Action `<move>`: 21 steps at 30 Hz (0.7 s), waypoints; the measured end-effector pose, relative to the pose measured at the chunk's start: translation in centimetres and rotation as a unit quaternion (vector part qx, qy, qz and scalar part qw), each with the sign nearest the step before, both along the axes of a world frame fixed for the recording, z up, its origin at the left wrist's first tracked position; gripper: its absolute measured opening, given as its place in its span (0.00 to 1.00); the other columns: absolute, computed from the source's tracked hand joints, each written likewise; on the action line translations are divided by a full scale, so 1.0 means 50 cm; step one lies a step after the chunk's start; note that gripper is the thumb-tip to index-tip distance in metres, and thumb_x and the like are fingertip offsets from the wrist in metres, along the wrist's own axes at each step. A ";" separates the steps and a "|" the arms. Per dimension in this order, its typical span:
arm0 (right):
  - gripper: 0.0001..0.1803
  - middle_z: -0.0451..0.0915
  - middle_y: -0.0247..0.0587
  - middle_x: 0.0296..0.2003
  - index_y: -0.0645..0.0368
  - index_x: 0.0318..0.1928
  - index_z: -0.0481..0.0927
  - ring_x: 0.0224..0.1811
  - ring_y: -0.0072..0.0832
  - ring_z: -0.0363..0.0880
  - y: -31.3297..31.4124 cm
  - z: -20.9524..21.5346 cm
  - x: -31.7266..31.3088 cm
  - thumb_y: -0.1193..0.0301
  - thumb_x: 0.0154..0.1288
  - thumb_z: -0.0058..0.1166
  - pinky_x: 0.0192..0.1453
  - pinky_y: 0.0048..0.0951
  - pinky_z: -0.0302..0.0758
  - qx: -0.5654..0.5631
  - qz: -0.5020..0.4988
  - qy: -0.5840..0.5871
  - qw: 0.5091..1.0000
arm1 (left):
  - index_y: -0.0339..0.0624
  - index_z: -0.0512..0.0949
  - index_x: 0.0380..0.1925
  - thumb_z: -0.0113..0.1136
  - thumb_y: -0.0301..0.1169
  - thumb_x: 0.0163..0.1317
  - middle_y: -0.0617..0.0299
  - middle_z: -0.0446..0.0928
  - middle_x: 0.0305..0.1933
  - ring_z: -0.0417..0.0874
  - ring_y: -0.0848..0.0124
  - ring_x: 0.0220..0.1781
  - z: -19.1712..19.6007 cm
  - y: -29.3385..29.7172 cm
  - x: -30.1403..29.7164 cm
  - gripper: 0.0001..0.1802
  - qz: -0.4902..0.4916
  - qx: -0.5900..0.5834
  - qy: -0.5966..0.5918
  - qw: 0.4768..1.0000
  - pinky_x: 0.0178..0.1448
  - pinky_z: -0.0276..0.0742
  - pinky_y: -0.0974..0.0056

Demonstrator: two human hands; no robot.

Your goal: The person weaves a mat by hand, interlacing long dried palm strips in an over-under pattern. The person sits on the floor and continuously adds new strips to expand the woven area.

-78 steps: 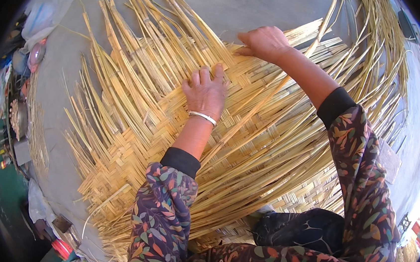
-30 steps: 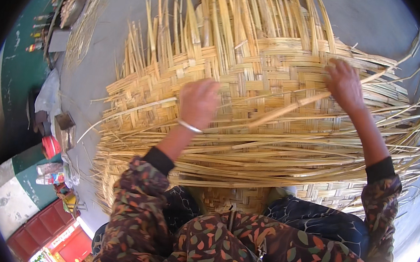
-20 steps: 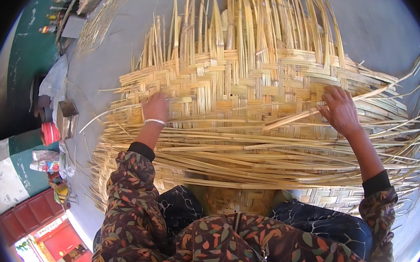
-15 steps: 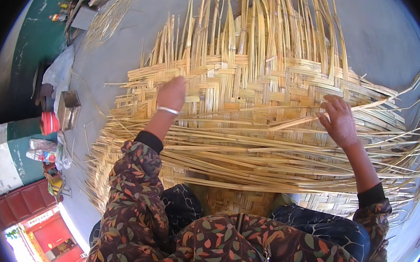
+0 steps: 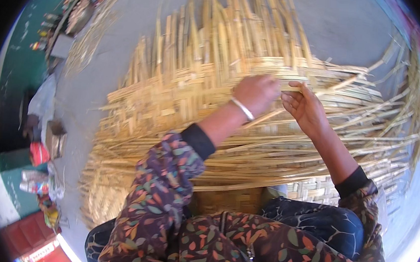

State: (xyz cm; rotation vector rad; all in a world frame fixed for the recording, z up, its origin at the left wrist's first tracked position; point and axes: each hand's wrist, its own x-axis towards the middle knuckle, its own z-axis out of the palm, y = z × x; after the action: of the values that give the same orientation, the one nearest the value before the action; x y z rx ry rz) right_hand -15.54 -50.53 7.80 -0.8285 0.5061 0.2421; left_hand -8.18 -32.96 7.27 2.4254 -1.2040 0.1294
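Note:
A half-woven mat of split reed [image 5: 173, 95] spreads before me, blurred in places. Above its far part, my left hand [image 5: 257, 94], with a pale bangle at the wrist, is closed, fingertips pinched toward the right. Close beside it, my right hand [image 5: 306, 108] has its fingers curled and its thumb side up. A narrow pale reed strip seems to pass between the two hands; its ends are hard to make out. Another long strip [image 5: 345, 83] slants from the right hand toward the far right. Loose strips [image 5: 247, 157] lie across the mat nearer me.
Upright reed ends [image 5: 219, 27] stick out from the mat's far edge. A bundle of thin reeds [image 5: 415, 99] lies on the right. Along the left wall are an open box [image 5: 56, 140], a red item [image 5: 39, 153] and plastic bags [image 5: 43, 96]. My knees [image 5: 316, 225] border the near edge.
My left hand has moved right across the mat, and my right hand has come left to meet it. The whole view has shifted and turned slightly.

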 end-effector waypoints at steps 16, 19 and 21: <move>0.26 0.71 0.55 0.51 0.68 0.57 0.63 0.55 0.38 0.72 -0.129 -0.030 0.186 0.57 0.71 0.41 0.60 0.34 0.71 -0.093 0.001 -0.019 0.995 | 0.35 0.76 0.29 0.56 0.35 0.63 0.57 0.74 0.18 0.74 0.68 0.21 -0.042 0.227 0.161 0.13 0.315 -0.001 0.249 0.916 0.28 0.71 0.65; 0.27 0.72 0.52 0.52 0.67 0.57 0.65 0.57 0.36 0.71 -0.083 -0.037 0.255 0.56 0.69 0.45 0.62 0.33 0.69 -0.148 0.108 -0.040 0.982 | 0.35 0.72 0.36 0.47 0.28 0.67 0.56 0.78 0.28 0.82 0.69 0.33 -0.017 0.153 0.189 0.07 0.431 -0.139 0.393 0.801 0.33 0.78 0.68; 0.28 0.72 0.51 0.52 0.67 0.57 0.66 0.57 0.35 0.71 -0.032 -0.037 0.299 0.56 0.68 0.47 0.61 0.33 0.69 -0.196 0.164 -0.059 0.965 | 0.37 0.70 0.41 0.45 0.27 0.68 0.53 0.78 0.35 0.83 0.67 0.40 -0.051 0.145 0.228 0.07 0.426 -0.207 0.428 0.770 0.37 0.80 0.67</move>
State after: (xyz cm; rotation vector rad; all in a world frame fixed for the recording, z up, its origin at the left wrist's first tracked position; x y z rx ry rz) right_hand -0.59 -52.15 5.96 -1.3086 0.3042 0.4024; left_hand 3.20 -25.73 4.71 2.0067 0.3338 -0.3785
